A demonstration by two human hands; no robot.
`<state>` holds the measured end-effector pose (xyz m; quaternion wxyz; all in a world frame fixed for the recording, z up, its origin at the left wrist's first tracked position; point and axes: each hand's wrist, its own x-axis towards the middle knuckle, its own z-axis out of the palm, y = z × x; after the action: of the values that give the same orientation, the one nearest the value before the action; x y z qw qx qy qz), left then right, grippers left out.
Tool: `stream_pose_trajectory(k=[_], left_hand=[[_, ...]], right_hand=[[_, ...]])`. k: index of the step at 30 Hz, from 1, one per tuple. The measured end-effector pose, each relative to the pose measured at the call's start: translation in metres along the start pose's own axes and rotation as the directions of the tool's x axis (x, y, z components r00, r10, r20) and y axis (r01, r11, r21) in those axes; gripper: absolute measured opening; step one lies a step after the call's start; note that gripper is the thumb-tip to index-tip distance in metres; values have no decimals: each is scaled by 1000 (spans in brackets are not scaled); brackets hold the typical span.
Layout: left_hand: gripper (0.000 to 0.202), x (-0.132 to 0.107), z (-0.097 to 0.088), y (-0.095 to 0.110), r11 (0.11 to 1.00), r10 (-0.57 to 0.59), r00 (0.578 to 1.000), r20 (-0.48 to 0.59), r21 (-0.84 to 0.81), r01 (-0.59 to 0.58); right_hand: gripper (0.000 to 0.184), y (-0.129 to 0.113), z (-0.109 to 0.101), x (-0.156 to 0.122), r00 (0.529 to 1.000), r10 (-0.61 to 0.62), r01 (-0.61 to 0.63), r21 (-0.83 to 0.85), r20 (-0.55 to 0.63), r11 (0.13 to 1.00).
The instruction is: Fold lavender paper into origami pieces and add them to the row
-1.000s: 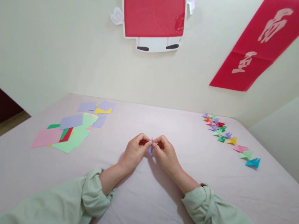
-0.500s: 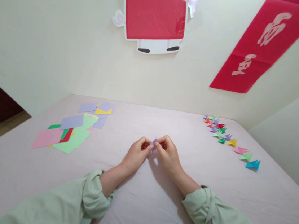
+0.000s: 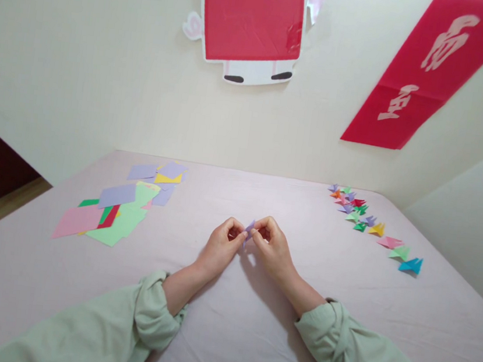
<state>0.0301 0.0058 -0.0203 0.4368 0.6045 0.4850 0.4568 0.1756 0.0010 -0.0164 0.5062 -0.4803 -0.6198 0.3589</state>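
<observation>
Between my two hands, just above the middle of the table, is a small folded piece of purple paper. My left hand pinches its left side between thumb and fingers. On the other side, my right hand grips the paper the same way, with thumb and index finger bent. Both hands nearly meet at the paper, and my fingers hide much of its shape.
Loose sheets of coloured paper overlap on the table's left side. Along the right lies a row of small folded paper figures, with a blue one nearest. A pale cloth covers the table, and a wall rises behind it.
Hardly anything differs. My fingers have shifted slightly on the purple paper, which shows a little less of its face. The whole view has moved very slightly.
</observation>
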Motion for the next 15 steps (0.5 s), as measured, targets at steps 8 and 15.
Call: stream_pose_trajectory(k=[8,15], left_hand=[[15,-2,-1,2,995,62,998,5,72,-62],[19,0,-3,-1,983,118,992,34,140,-122]], right_hand=[[9,1,-2,0,1000,-4,3,15,22,1000],[11,4,-2,2,1000,1,-2,33,7,999]])
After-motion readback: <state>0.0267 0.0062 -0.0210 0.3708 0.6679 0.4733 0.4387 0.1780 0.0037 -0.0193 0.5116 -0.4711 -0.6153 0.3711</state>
